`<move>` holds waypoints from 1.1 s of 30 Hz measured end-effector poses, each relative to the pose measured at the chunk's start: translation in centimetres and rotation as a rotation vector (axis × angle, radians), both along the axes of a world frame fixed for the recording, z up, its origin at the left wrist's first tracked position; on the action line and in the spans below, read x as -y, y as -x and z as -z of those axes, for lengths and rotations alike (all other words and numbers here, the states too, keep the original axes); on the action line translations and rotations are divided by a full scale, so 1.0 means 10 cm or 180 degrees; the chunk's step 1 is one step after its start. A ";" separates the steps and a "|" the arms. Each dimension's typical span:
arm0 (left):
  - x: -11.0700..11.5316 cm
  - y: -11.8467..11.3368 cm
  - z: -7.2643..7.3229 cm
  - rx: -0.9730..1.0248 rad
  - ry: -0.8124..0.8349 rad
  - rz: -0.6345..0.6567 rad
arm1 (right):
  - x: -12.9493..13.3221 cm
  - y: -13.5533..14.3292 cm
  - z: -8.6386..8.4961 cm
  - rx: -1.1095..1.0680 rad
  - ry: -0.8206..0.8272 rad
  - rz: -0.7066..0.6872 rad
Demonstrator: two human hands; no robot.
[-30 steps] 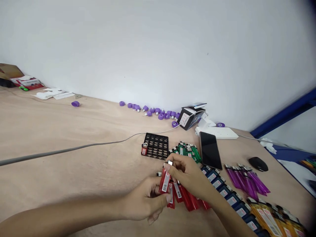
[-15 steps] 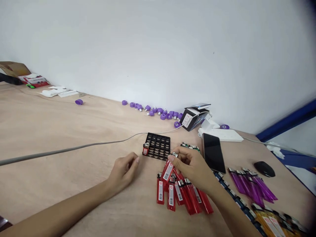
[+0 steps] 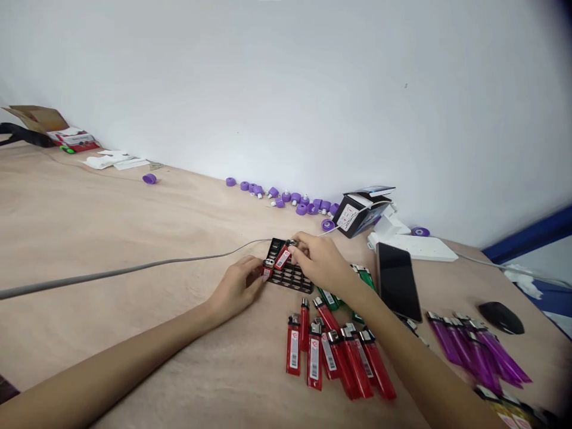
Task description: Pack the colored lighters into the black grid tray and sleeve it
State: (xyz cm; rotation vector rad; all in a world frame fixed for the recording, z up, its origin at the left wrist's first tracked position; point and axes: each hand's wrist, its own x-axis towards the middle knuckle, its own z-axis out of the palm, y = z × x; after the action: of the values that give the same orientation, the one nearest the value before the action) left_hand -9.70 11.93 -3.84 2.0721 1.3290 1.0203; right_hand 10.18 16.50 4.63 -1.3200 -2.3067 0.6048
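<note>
My right hand (image 3: 319,257) pinches a red lighter (image 3: 283,257) by its metal top, tilted above the black grid tray (image 3: 292,279). My left hand (image 3: 239,286) is closed at the tray's left edge, with thumb and fingertips against a second red lighter (image 3: 267,268) standing in a cell there. Whether those fingertips press on the tray, the lighter or both is hard to see. Several loose red lighters (image 3: 314,360) with white labels lie on the table in front of the tray. Green lighters (image 3: 328,298) lie partly hidden under my right forearm.
To the right are a phone (image 3: 397,280), purple lighters (image 3: 480,351), a black mouse (image 3: 501,317) and yellow lighters (image 3: 504,411). A black box (image 3: 357,214) and several purple caps (image 3: 295,199) line the wall. A grey cable (image 3: 134,271) crosses the table behind the tray.
My right hand has carried the red lighter from the pile up and left, over the tray. My left hand has moved forward to the tray's left edge. The view has shifted slightly.
</note>
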 end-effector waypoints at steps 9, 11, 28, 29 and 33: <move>-0.01 0.01 0.05 0.0171 0.0126 -0.0102 | -0.07 0.18 0.14 0.0414 -0.0025 -0.0198; -0.01 0.01 0.04 0.0159 0.0111 -0.0058 | -0.07 0.19 0.15 0.0448 -0.0030 -0.0217; -0.01 0.00 0.01 0.0178 0.0096 -0.0106 | -0.03 0.17 0.25 0.0817 -0.0090 -0.0840; -0.01 0.00 0.01 0.0175 0.0097 -0.0104 | -0.03 0.16 0.26 0.0806 -0.0089 -0.0922; -0.01 0.01 0.03 0.0155 0.0097 -0.0096 | 0.01 0.15 0.31 0.0778 -0.0156 -0.0963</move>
State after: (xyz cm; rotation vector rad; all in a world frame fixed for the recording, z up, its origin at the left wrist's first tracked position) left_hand -9.77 12.05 -4.18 1.9980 1.3470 1.0500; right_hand 8.69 16.44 1.50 -1.0813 -2.7317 0.4968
